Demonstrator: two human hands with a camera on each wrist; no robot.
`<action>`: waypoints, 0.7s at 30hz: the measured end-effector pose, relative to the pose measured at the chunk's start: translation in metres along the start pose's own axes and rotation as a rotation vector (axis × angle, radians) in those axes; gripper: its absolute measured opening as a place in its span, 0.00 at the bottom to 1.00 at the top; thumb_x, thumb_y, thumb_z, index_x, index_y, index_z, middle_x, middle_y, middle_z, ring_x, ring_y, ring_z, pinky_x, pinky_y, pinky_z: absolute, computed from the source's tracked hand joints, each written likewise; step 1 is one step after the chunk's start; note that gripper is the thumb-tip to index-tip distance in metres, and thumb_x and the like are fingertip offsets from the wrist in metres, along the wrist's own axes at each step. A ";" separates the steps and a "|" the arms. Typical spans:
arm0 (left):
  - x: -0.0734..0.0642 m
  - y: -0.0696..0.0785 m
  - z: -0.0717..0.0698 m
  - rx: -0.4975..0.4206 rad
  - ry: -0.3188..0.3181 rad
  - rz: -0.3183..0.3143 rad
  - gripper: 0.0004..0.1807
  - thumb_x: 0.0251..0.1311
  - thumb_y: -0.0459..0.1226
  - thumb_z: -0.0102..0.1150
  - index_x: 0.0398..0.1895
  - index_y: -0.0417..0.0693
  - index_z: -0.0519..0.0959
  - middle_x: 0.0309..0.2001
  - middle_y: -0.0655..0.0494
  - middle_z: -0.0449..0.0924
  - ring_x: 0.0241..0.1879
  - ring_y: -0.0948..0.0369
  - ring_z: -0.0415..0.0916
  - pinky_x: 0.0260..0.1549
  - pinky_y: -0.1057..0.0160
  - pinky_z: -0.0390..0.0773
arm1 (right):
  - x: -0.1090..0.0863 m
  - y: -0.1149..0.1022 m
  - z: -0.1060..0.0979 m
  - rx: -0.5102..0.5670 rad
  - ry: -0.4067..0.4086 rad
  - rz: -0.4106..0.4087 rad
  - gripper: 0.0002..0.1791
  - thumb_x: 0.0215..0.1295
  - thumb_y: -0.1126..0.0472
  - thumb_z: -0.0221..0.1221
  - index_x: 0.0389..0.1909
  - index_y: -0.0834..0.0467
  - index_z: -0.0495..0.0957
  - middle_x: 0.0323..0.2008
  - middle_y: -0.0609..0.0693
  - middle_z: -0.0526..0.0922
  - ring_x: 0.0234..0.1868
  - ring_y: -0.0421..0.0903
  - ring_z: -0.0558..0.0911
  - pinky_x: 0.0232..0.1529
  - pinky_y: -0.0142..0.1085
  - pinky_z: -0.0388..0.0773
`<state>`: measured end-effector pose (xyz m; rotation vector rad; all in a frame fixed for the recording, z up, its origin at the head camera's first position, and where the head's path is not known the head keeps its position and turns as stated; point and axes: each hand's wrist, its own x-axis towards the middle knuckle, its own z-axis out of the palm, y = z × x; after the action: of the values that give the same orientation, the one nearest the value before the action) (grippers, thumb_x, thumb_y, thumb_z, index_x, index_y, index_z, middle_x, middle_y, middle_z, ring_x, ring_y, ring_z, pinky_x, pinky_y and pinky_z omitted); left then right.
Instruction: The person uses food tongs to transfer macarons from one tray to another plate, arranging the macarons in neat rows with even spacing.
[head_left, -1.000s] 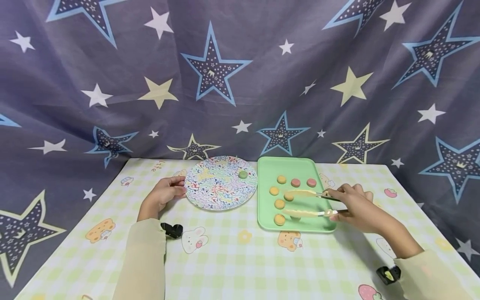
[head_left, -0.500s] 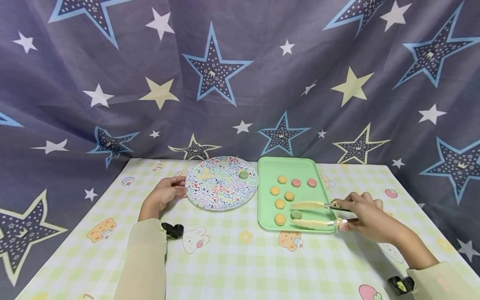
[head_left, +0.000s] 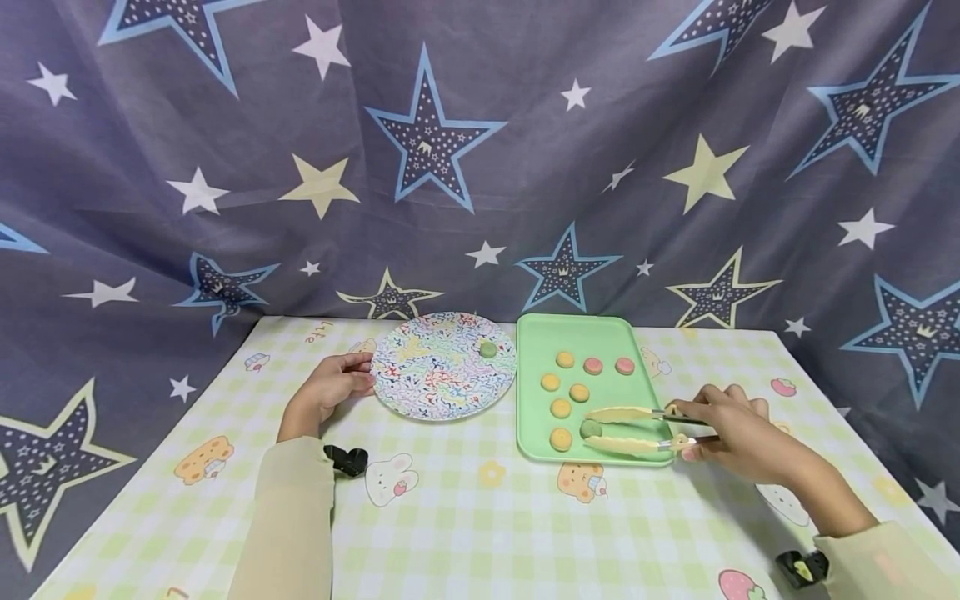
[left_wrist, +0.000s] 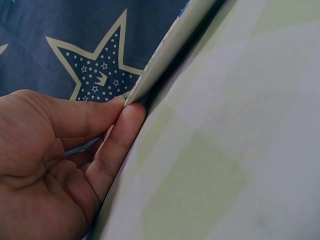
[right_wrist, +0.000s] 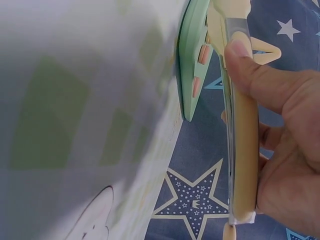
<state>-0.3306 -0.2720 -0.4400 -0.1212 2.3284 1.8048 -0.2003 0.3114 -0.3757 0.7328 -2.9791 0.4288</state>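
My left hand (head_left: 327,392) pinches the rim of a round speckled plate (head_left: 435,383) between thumb and fingers; the left wrist view shows the plate's edge (left_wrist: 162,55) in that pinch. One green macaron (head_left: 488,350) lies on the plate. In my right hand (head_left: 738,429) is a pair of cream-tipped tongs (head_left: 626,445), held by the handles. The tongs' tips are spread around a second green macaron (head_left: 590,428) on the green tray (head_left: 540,333); whether they touch it I cannot tell. The right wrist view shows my thumb along the tongs' cream handle (right_wrist: 245,155).
On the tray are also several yellow macarons (head_left: 560,439) and two pink macarons (head_left: 592,366). Plate and tray stand side by side on a checked tablecloth (head_left: 420,533). A starry dark curtain (head_left: 480,167) hangs behind the table.
My right hand has drawn the tongs toward me and to the right, from the tray's middle to the green macaron near its front. The left hand holds the plate as before.
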 end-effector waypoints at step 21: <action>-0.001 0.001 -0.001 0.019 -0.013 0.006 0.35 0.69 0.23 0.54 0.78 0.35 0.58 0.64 0.39 0.65 0.48 0.59 0.76 0.51 0.63 0.86 | 0.007 -0.007 -0.007 -0.044 0.070 -0.051 0.32 0.58 0.56 0.74 0.64 0.57 0.80 0.45 0.46 0.76 0.38 0.46 0.63 0.33 0.42 0.49</action>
<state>-0.3295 -0.2727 -0.4391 -0.0996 2.3387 1.7799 -0.2034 0.3042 -0.3664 0.7706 -2.8886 0.3775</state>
